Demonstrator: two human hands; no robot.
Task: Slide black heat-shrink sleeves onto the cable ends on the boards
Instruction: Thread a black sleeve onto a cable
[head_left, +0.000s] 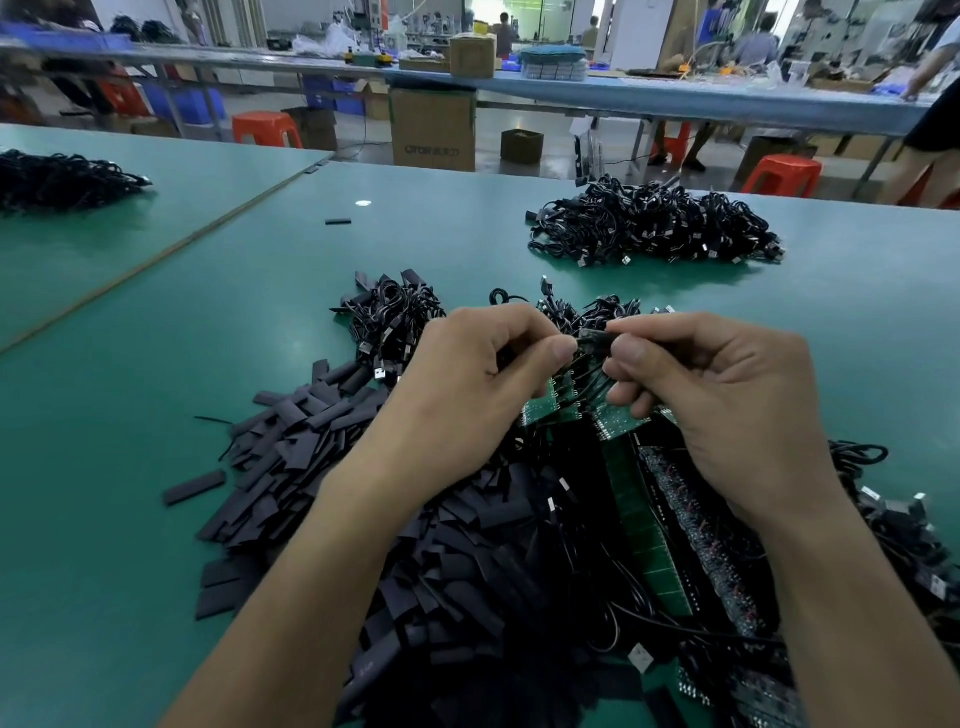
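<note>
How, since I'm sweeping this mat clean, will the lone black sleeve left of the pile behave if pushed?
Probably slides, not rolls: the lone sleeve lies pressed flat on the green mat. Likely very light, being a thin short strip, so a nudge may skitter it.

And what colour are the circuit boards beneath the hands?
Green; the boards show best in the head view.
</note>
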